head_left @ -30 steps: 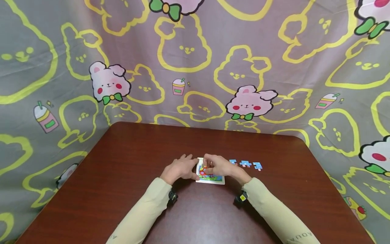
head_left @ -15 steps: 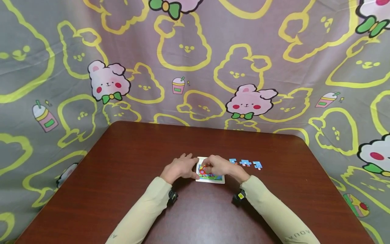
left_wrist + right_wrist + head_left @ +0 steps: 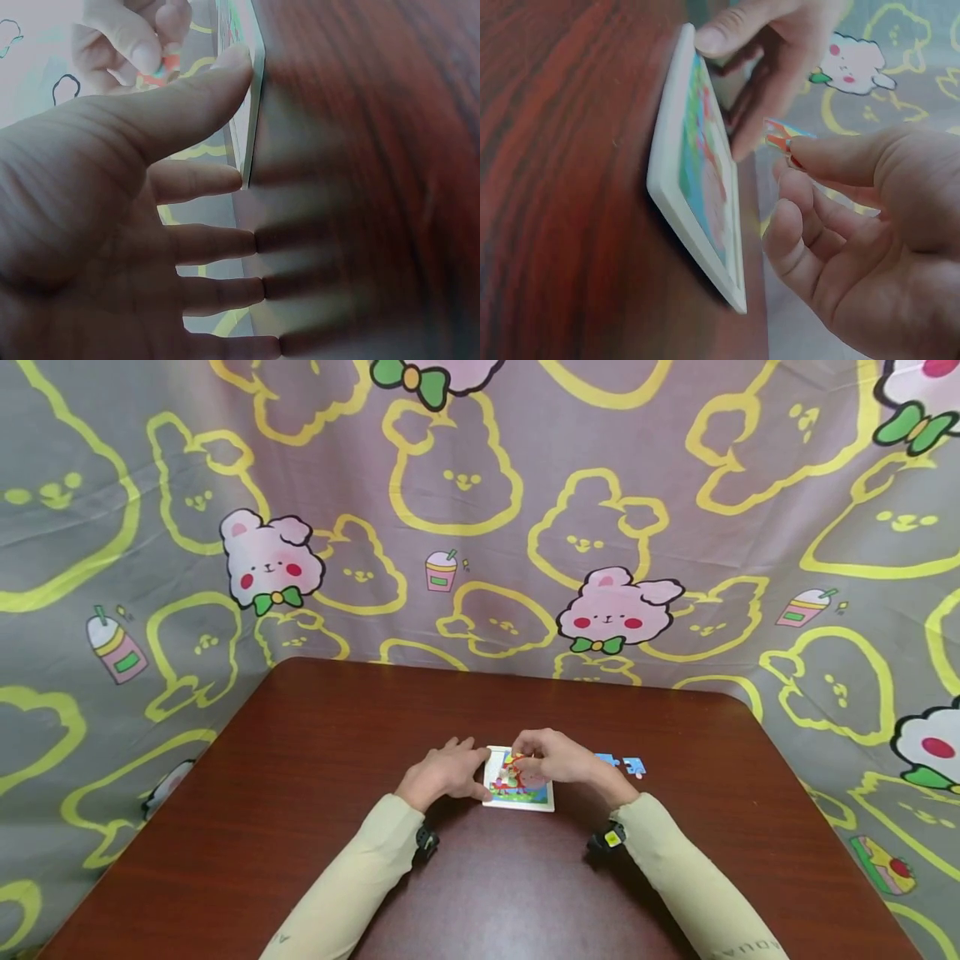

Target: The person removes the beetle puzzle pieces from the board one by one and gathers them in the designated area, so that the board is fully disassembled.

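A small jigsaw puzzle in a white frame (image 3: 519,807) lies on the table, its colourful picture partly covered by a hand. At its left edge my left hand (image 3: 444,772) has its fingers spread and straight. In the left wrist view, the thumb rests on the frame's edge and the index fingertip touches its corner. My right hand (image 3: 557,756) hovers over the upper right of the frame. Between thumb and fingers it pinches a small red, orange and blue puzzle piece (image 3: 778,142), held clear of the frame in the right wrist view.
Two loose blue puzzle pieces, one partly hidden (image 3: 606,760) and one in full view (image 3: 634,767), lie on the brown table (image 3: 360,718) right of the frame. A curtain (image 3: 465,460) with cartoon rabbits hangs behind the table's far edge.
My right hand has lifted off the picture and shifted right and away, uncovering more of it. The leftmost loose piece is now out of sight behind that hand. My left hand stays put.
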`<move>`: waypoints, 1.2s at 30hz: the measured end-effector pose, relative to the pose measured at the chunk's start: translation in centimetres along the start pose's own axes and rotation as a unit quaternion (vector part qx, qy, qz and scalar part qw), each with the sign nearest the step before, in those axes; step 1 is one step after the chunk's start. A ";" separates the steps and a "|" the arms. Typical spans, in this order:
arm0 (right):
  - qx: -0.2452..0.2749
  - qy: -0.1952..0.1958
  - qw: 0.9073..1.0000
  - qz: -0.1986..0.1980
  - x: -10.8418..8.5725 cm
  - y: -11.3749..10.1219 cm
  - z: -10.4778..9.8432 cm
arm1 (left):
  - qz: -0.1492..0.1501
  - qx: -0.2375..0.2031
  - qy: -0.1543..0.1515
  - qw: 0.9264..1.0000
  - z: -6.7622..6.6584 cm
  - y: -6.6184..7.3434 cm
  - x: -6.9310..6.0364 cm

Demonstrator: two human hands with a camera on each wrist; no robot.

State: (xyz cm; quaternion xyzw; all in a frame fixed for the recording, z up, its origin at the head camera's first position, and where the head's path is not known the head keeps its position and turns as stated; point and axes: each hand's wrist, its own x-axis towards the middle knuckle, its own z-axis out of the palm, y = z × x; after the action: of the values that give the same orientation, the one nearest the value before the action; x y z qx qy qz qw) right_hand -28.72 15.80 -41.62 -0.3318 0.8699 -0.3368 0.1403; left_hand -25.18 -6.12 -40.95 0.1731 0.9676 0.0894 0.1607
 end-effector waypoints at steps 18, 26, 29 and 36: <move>0.040 0.012 0.996 0.074 -4.4 3.6 -2.7 | 0.008 -0.002 0.003 1.000 0.3 -0.1 0.0; 0.044 0.014 0.995 0.084 -5.7 4.9 -3.6 | 0.011 0.002 0.008 1.000 0.2 -0.1 -0.1; 0.044 0.008 0.995 0.092 -6.2 5.3 -3.8 | 0.013 0.004 0.009 1.000 0.3 -0.2 -0.1; 0.037 -0.016 0.993 0.107 -6.9 6.5 -3.9 | 0.013 0.007 0.011 1.000 0.3 -0.2 0.0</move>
State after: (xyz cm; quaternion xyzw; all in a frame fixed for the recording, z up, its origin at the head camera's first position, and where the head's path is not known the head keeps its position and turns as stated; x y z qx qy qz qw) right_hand -28.58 26.01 -43.03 -0.2364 0.8849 -0.3469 0.2017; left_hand -25.11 -6.29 -41.29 0.1857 0.9676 0.0863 0.1478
